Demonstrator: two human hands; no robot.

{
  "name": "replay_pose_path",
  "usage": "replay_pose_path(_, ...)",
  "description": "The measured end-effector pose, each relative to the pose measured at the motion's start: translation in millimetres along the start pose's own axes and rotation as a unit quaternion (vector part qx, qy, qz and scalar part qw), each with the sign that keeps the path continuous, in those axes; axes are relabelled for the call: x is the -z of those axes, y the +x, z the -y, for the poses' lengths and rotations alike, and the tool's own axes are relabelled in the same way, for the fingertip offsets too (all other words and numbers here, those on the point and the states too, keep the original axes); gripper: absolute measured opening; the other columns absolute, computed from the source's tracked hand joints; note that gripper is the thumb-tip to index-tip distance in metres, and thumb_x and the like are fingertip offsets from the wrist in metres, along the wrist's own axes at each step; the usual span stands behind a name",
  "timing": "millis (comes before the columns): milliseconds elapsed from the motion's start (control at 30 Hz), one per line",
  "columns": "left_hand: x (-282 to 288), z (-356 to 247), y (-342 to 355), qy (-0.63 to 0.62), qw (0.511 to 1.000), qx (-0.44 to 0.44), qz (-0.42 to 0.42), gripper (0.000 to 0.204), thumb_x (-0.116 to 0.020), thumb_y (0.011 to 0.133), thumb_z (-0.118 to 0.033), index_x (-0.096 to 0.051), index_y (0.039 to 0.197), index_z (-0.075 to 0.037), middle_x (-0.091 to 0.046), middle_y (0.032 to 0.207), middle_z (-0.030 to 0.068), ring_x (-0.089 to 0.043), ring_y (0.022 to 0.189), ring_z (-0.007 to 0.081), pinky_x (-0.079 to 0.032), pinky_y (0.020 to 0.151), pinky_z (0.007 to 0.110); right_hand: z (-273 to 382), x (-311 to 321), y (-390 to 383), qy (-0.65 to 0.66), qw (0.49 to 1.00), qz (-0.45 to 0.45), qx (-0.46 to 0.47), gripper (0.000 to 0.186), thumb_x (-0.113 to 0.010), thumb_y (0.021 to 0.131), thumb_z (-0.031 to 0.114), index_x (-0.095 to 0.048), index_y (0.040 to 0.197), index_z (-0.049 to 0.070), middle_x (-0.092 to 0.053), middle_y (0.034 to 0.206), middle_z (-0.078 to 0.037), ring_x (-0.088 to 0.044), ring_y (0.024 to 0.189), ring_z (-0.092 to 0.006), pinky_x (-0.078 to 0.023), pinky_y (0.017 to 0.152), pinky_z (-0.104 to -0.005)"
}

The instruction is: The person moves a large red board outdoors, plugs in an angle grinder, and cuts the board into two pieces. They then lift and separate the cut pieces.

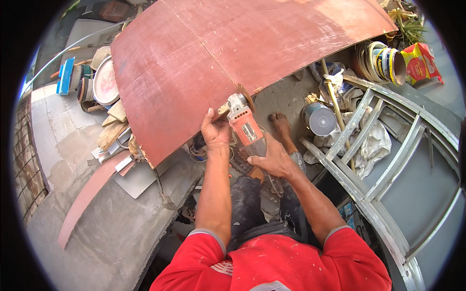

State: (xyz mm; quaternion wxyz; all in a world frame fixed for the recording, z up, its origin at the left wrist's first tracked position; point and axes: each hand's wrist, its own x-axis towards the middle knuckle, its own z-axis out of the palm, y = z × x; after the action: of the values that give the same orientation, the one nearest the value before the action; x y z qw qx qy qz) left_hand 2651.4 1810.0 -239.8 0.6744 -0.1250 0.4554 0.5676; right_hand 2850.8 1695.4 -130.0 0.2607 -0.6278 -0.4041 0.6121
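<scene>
A reddish-pink angle grinder with a grey metal head and a dark rear handle (247, 131) is being held at the near edge of a large, smooth, reddish-brown sheet panel (184, 72). The tool is being gripped by the right hand (274, 157), whose grip is being kept closed around the dark rear handle. A thin, round, brownish disc (247, 99) is being carried at the far side of the metal head, just beside the panel's edge; whether the panel is being touched by it cannot be told. The left hand (215, 130) is being held at the same edge, close to a short tan stub (224, 109) beside the head; whether its grip is being closed on the stub or on the panel cannot be told.

At the left, a curved pinkish strip (87, 199) is being supported by a grey concrete surface (121, 228), with pale wood offcuts (114, 128) being stacked near the panel's corner. At the right, a ladder-like silvery metal frame (399, 155) is being partly backed by crumpled whitish sheeting (374, 150). A round grey metal can (321, 121) is being flanked by a slim tan pole (335, 102), and a red-and-yellow bag (421, 63) is being seen beyond nested round buckets (381, 63).
</scene>
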Motion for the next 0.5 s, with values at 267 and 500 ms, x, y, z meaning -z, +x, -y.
replay_pose_path(267, -10.4, -10.8, -3.7, -0.014, 0.999, -0.002, 0.047, 0.025, -0.074, 0.093, -0.009, -0.067, 0.114, 0.003, -0.075, 0.117, 0.0202, -0.072, 0.111, 0.0375, -0.056, 0.108, 0.056, 16.0, 10.3, -31.0, 0.061, 0.998, 0.005, -0.027, 0.081, -0.087, 0.078, 0.028, -0.048, 0.142, -0.003, -0.071, 0.118, -0.024, -0.070, 0.116, -0.0326, -0.053, 0.102, -0.0467)
replay_pose_path(500, -16.5, -8.5, -18.4, -0.075, 0.997, -0.028, 0.021, 0.023, -0.074, 0.092, -0.002, -0.066, 0.113, 0.002, -0.075, 0.114, 0.0154, -0.072, 0.112, 0.0332, -0.059, 0.107, 0.052, 36.0, 33.1, -57.7, 0.058, 0.996, -0.060, 0.020, 0.085, -0.088, 0.078, 0.035, -0.051, 0.146, -0.001, -0.068, 0.127, -0.020, -0.067, 0.119, -0.0296, -0.051, 0.104, -0.0430)
